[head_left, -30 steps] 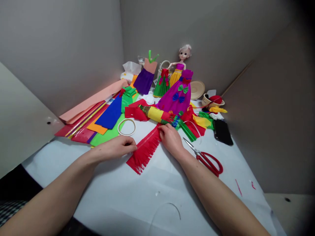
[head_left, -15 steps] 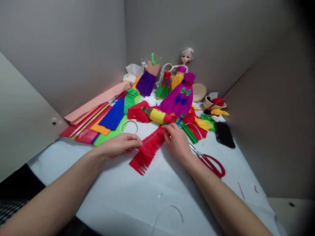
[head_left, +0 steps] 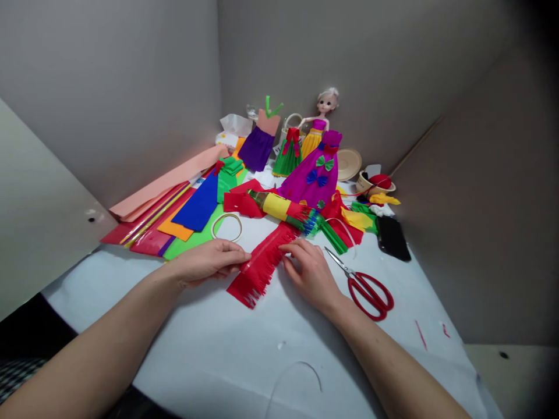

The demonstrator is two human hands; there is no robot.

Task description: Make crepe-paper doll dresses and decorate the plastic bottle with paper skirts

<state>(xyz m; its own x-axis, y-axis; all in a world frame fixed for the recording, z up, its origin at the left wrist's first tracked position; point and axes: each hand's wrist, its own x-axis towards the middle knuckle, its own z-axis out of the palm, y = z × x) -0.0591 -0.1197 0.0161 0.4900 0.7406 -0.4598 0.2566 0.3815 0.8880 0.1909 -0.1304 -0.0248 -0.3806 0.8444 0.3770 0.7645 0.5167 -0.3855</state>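
A red crepe-paper fringe strip [head_left: 261,269] lies slanted on the white tabletop [head_left: 205,361], with its cut fringe facing down and left. My left hand [head_left: 209,262] pinches its left edge with the fingertips. My right hand [head_left: 311,276] sits on its right side, fingers spread and pressing on the paper. Just past the strip's upper end lies a bottle wrapped in yellow, red and green paper [head_left: 276,206]. Red-handled scissors [head_left: 365,294] lie open to the right of my right hand, not touched.
Behind the hands, coloured paper sheets, a roll of tape [head_left: 226,227] and paper dresses crowd the table, with a doll [head_left: 321,119] at the back. A black phone [head_left: 393,237] lies at the right. Grey walls [head_left: 109,87] close the back and sides.
My right hand has slid back toward me and its fingers have spread. The strip's upper end has swung slightly right, and more of the scissors now shows.
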